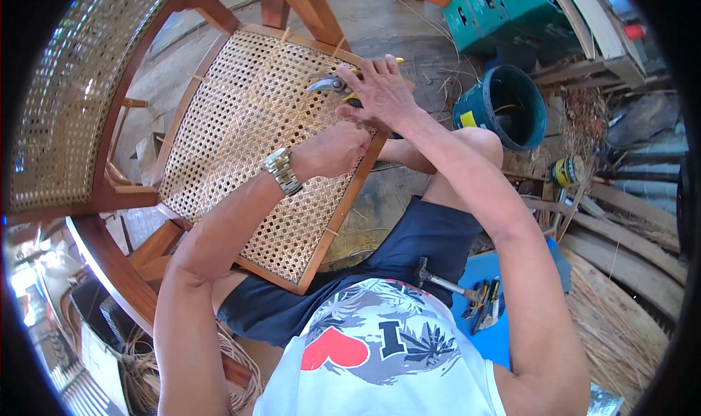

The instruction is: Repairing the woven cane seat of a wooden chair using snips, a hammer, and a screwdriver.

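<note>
Head view: a brown wooden chair (69, 106) fills the left and middle, with its woven cane seat (241, 124) beneath both hands, beyond the person's lap. A teal bucket (476, 101) stands to the right. At the seat's far right part, the right hand (383, 95) has its fingers fanned apart over yellow-handled shears (326, 85), whose grey blades point left past the fingertips; I cannot tell whether they grip the handles. Nearer, the left hand (336, 149) lies over the cane by the right rail, fingers curled under; what they pinch cannot be told. A metal watch (281, 171) circles the left wrist.
</note>
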Demonstrator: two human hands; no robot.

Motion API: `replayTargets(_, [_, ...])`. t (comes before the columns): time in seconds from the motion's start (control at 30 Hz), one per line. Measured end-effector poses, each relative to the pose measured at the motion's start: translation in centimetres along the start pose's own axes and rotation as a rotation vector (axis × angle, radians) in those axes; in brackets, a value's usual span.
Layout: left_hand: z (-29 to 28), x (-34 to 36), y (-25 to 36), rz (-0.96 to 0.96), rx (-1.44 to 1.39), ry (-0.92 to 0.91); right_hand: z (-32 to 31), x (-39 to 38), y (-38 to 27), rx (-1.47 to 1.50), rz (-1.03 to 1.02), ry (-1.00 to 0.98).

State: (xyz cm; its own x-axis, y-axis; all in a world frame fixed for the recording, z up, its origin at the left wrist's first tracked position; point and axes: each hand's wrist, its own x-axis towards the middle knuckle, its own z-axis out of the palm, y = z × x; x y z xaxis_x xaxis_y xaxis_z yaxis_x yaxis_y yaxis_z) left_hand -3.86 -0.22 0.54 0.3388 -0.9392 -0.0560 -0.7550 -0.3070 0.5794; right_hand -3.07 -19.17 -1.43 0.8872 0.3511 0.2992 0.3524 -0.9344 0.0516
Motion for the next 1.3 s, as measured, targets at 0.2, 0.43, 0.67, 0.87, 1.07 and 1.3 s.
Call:
replayTargets(0.2, [-0.5,0.5,1.0,-0.191,-0.193,0.033,0.3,-0.3,0.2,0.005,0.031,-0.104])
replayTargets(0.43, [-0.5,0.9,2.1,-0.309,-0.215,0.037,0.9,-0.9,0.4,0.069,0.045,-0.039])
replayTargets(0.67, [0.1,0.8,1.1,-0.12,-0.021,0.028,1.6,-1.2,0.4,0.082,0.05,-0.009])
replayTargets(0.87, [0.4,0.7,1.5,-0.076,0.11,0.036,1.2,-1.1,0.4,0.102,0.056,-0.025])
replayTargets(1.07, [1.1,2.4,6.4,-0.402,0.368,-0.022,1.1,-1.4,0.5,0.105,0.071,-0.07])
replayTargets(1.3, [-1.6,-0.4,1.9,-0.404,-0.254,-0.067,1.5,-1.6,0.4,0.092,0.055,0.015])
